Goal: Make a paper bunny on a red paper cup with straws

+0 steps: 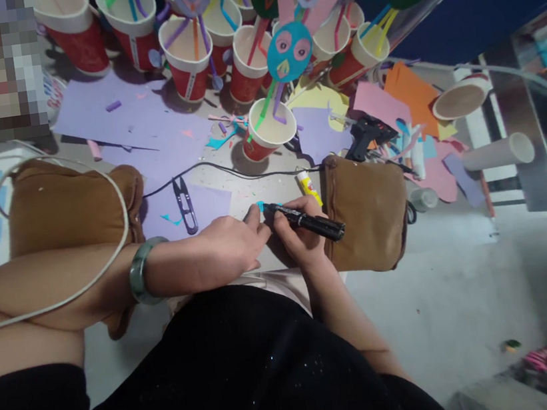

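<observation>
My right hand (302, 231) is closed around a black marker (319, 224), its tip pointing left at a small blue paper piece (260, 206) on the table. My left hand (229, 248) rests close by, its bent fingers pressed together and their tips holding the blue piece down against the tabletop. Part of that piece is hidden by the fingers. Just beyond my right hand lies a yellow glue stick (308, 188). Dark thread snips (185, 206) lie on purple paper (215, 202) beyond my left wrist.
Brown padded cushions (69, 205) (368, 213) flank my hands. A red-and-white paper cup (260, 147) holds a straw figure with a blue face (289, 51); several more such cups stand behind. A glue gun (368, 137), paper scraps (381, 102) and a black cable (229, 170) lie about. A white cable (123, 235) crosses my left arm.
</observation>
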A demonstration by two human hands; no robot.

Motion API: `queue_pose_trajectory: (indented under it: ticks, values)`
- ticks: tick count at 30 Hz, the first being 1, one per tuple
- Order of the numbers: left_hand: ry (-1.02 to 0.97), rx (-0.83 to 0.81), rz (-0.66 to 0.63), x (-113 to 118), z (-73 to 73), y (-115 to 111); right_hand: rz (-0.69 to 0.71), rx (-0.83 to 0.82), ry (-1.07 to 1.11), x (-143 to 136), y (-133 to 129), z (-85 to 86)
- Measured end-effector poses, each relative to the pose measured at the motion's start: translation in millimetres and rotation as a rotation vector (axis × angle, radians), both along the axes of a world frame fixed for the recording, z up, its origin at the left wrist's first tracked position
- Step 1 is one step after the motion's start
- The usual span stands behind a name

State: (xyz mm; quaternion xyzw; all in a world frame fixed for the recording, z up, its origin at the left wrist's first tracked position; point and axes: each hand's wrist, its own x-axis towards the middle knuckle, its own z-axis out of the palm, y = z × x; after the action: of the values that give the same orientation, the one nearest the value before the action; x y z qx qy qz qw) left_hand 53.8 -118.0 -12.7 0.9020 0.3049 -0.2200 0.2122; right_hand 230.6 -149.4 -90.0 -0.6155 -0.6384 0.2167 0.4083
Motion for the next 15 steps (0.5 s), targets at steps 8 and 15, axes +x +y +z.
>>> queue_pose_trajectory:
  ticks: [8,15]
  values:
    - [-0.017,0.074,0.008,-7.5,2.8,8.3,-0.035,0.022,-0.04,-0.8,0.3,1.7]
    - [-0.034,0.118,0.015,-13.2,-0.1,16.2,-0.02,0.03,-0.037,-1.1,0.7,3.0]
